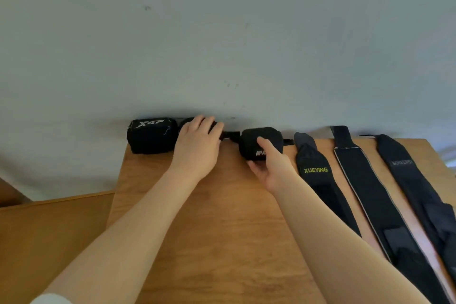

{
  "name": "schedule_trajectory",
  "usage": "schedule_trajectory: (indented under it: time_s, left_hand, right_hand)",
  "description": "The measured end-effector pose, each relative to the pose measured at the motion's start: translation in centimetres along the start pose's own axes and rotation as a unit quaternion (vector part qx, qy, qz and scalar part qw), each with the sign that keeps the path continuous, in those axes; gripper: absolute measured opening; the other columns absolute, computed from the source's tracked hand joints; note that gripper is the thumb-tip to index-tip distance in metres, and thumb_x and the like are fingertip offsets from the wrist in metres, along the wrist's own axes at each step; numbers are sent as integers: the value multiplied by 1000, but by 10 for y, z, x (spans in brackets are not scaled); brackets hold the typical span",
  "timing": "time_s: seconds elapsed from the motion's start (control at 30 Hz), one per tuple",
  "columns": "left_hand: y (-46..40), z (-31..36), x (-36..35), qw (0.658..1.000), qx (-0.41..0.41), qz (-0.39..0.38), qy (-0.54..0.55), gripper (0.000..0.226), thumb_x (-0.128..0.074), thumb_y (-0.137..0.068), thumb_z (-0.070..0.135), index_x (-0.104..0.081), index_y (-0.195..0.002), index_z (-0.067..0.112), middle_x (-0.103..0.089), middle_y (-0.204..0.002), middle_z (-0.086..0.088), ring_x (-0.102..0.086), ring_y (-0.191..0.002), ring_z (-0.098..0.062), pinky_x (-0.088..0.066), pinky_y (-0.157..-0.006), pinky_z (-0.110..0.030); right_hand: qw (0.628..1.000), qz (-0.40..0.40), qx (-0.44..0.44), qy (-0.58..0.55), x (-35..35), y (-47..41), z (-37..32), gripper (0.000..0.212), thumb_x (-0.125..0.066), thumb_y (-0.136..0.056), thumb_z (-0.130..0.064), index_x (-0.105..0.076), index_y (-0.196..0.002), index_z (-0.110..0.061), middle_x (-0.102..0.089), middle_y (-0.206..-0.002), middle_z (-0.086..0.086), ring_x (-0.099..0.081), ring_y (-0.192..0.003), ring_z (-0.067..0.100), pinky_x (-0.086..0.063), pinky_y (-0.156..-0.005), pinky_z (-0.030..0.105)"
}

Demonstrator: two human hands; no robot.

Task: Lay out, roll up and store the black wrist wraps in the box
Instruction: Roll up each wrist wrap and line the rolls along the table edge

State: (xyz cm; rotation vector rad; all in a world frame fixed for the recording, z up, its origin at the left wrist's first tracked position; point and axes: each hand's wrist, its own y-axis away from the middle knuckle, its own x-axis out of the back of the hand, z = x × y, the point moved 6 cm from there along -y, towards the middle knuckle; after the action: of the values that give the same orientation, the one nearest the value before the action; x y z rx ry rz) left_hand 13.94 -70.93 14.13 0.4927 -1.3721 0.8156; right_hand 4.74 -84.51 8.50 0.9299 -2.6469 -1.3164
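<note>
Three black rolled wraps sit along the far edge of the wooden table, against the wall. The leftmost roll bears white XTEP lettering. My left hand lies over the middle roll, fingers curled on it, hiding most of it. My right hand grips the third roll, thumb below and fingers on its top. To the right, three black wraps lie flat side by side: one marked XUEYING, one with a pale edge, and one with faint grey lettering. No box is in view.
A pale wall rises directly behind the table's far edge. A lower wooden surface adjoins the table on the left. A short black strap end lies between the middle and third rolls.
</note>
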Motion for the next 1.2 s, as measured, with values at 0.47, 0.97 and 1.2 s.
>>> schedule_trajectory:
  time_s: [0.47, 0.97, 1.2]
  left_hand:
    - [60, 88, -11, 969, -18, -141, 200, 61, -48, -97, 24, -18, -150, 25, -12, -158, 6, -12, -144, -13, -16, -116, -29]
    - [220, 278, -47, 964, 42, -204, 164, 49, -36, -100, 39, -28, -147, 27, -32, -141, 8, -46, -113, -7, -44, -84, -20]
    - [212, 305, -52, 953, 140, -224, 150, 52, -27, -103, 30, -15, -151, 17, -24, -155, -3, -25, -140, -22, -28, -113, -31]
  right_hand:
    - [857, 30, 261, 443, 141, 84, -29, 18, -51, -96, -19, -60, -111, -23, -62, -100, -12, -60, -102, 12, -45, -78, 20]
    - [747, 74, 195, 632, 285, 142, 25, 52, -55, -94, -33, -36, -139, -15, -39, -138, 2, -45, -122, 18, -46, -93, 29]
    - [888, 3, 103, 449, 289, 126, 30, 44, -52, -96, -14, -43, -138, -13, -55, -128, 8, -57, -111, 21, -52, -91, 35]
